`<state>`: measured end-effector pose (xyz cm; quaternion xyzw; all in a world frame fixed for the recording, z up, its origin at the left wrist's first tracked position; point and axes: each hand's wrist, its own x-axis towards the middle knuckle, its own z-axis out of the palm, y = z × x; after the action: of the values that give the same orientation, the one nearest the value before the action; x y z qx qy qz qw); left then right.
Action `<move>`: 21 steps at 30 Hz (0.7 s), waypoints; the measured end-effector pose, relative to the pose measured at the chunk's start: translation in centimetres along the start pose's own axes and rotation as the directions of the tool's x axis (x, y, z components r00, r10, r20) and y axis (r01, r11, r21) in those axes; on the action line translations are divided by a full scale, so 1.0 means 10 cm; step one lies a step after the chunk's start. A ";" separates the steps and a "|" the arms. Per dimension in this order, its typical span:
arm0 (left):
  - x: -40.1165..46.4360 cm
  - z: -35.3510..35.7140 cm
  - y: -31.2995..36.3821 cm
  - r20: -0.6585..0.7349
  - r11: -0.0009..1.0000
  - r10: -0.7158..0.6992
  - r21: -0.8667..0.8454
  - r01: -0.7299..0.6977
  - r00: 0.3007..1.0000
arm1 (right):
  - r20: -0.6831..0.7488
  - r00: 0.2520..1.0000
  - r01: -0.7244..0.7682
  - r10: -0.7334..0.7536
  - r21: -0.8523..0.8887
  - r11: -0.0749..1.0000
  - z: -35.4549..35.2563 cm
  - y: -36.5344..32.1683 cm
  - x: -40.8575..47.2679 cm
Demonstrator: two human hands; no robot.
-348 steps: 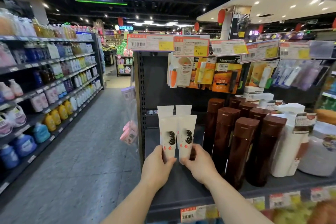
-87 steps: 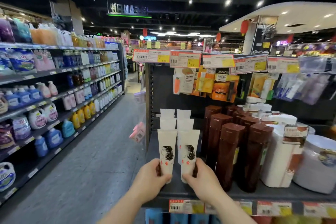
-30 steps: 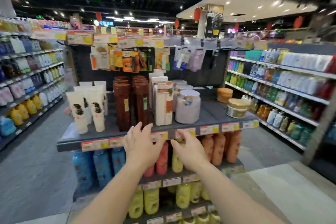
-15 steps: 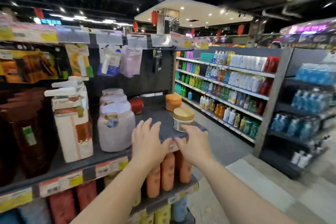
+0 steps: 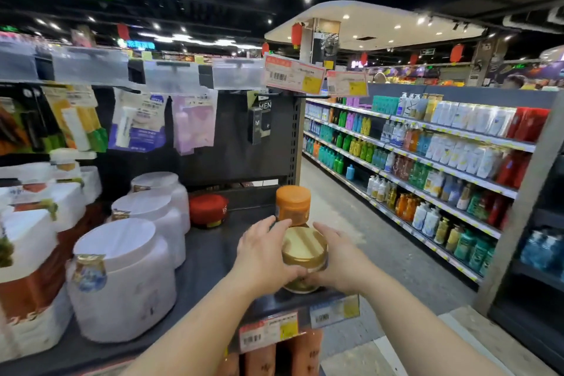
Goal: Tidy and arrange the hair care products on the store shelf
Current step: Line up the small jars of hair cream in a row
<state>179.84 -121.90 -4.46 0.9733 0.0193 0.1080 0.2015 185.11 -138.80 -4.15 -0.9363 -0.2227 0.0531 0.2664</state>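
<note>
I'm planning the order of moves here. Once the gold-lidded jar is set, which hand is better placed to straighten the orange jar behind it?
Probably the left hand: its fingers already reach up beside the orange jar, while the right hand wraps the gold-lidded jar lower down.

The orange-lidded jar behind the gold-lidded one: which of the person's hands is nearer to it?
Left. The left hand has fingertips reaching almost to the orange-lidded jar; the right hand sits further forward, both cupping the gold-lidded jar.

Both hands (image 5: 262,256) now round gold-lid jar (image 5: 303,249)
</note>
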 end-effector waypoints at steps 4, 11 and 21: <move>0.12 0.00 0.09 0.083 0.996 -0.049 -0.076 0.055 0.995 | 0.163 0.974 0.149 -0.155 0.052 0.988 -0.04 0.19 0.27; -0.07 -0.28 0.23 -0.003 0.959 -0.257 0.118 0.256 0.966 | 0.213 0.888 0.384 -0.408 0.147 0.912 0.11 0.14 0.60; -0.64 -0.59 -0.05 -0.231 0.865 -0.499 -0.185 0.466 0.835 | 0.196 0.757 0.550 -0.623 0.322 0.770 0.67 -0.46 0.58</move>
<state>172.33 -119.68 -0.61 0.8987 0.2850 0.1866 0.2762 187.09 -129.51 -7.29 -0.7591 -0.5352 0.1308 0.3467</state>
